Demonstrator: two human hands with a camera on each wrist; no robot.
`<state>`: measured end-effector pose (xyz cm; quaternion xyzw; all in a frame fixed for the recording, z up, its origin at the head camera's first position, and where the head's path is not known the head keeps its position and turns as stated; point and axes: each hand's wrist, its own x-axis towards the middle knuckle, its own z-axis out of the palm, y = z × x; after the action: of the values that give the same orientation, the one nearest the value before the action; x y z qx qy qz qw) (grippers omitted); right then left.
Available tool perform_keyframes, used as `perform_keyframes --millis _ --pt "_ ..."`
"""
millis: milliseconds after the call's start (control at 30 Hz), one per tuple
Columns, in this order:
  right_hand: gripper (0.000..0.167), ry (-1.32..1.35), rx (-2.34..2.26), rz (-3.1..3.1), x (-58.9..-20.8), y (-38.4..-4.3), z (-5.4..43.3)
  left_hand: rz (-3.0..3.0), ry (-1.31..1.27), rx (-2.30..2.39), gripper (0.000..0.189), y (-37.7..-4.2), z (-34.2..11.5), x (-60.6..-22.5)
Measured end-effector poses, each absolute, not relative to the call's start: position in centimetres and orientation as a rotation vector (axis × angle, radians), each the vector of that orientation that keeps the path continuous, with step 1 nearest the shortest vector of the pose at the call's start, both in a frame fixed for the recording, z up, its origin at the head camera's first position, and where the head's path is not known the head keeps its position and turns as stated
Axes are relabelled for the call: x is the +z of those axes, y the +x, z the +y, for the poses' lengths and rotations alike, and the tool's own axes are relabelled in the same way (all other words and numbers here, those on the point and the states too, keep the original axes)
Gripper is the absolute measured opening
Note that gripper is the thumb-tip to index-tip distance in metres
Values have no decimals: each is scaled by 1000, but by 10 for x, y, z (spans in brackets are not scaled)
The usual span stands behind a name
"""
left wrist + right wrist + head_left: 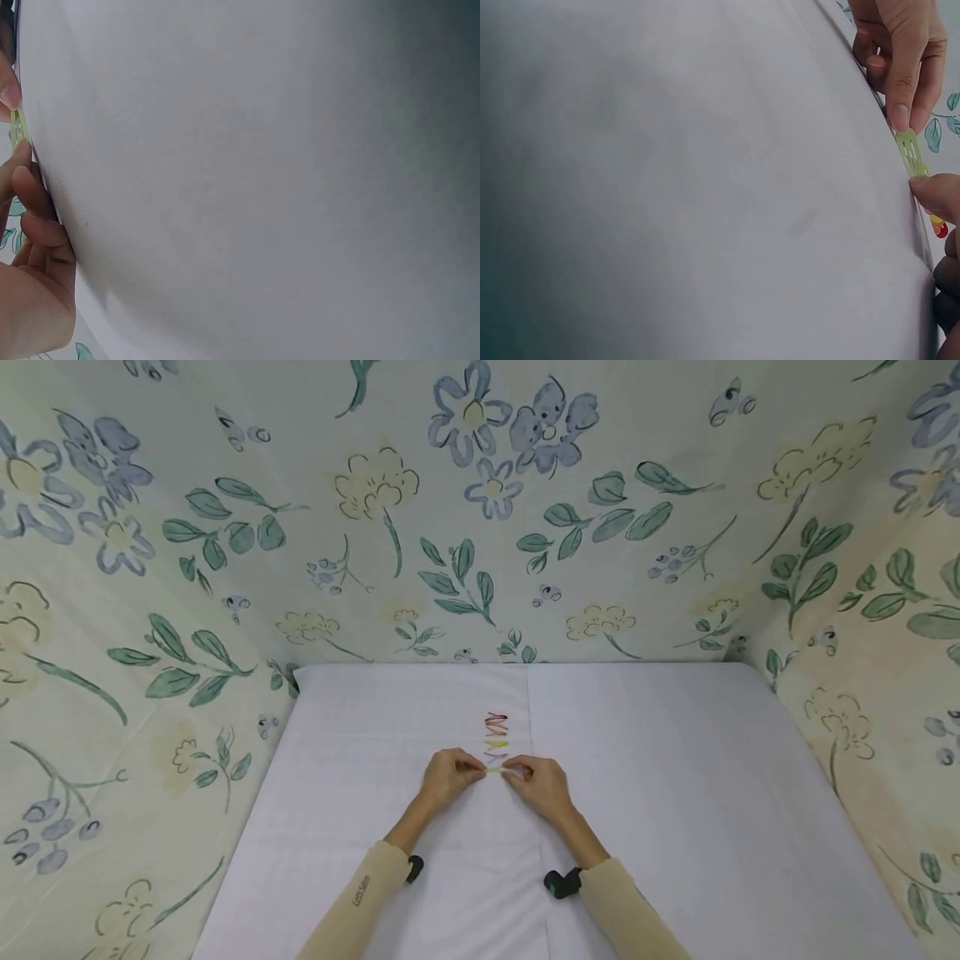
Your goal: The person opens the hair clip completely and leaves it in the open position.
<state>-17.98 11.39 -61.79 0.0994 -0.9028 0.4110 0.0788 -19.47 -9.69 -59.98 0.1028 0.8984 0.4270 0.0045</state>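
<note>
A pale green snap hair clip (495, 769) lies between both hands, just above the white-covered table. My left hand (447, 774) pinches one end of it between thumb and fingertips. At the other end, the fingertips of my right hand (542, 783) grip it too. The slots in the clip (910, 152) show in the right wrist view, with the left hand (907, 64) above it. Just beyond the hands, several more hair clips lie zigzag in a column: dark red and orange-brown ones (496, 725), yellow ones (496, 746) and a purple one (492, 757).
A white cloth (652, 777) covers the table, with a seam or fold running down near the middle. Floral fabric (480, 593) hangs around the back and sides. A dark camera (562, 883) is on the right wrist, another (415, 868) on the left.
</note>
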Motion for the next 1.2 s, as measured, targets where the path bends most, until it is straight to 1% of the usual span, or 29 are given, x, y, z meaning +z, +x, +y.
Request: perform_keyframes --millis 300,667,967,1200 --pt "12 297 1217 -2712 -623 -181 115 2782 271 1318 5 -194 -95 -596" --pt "12 287 1230 -2730 -622 -179 116 2813 268 1284 6 -194 -95 -600" --pt "13 281 1244 -2719 -623 -178 111 2817 321 1297 6 -191 -100 -597" --pt "15 296 1251 -2701 -620 -177 113 2806 297 1333 6 -189 -99 -596"
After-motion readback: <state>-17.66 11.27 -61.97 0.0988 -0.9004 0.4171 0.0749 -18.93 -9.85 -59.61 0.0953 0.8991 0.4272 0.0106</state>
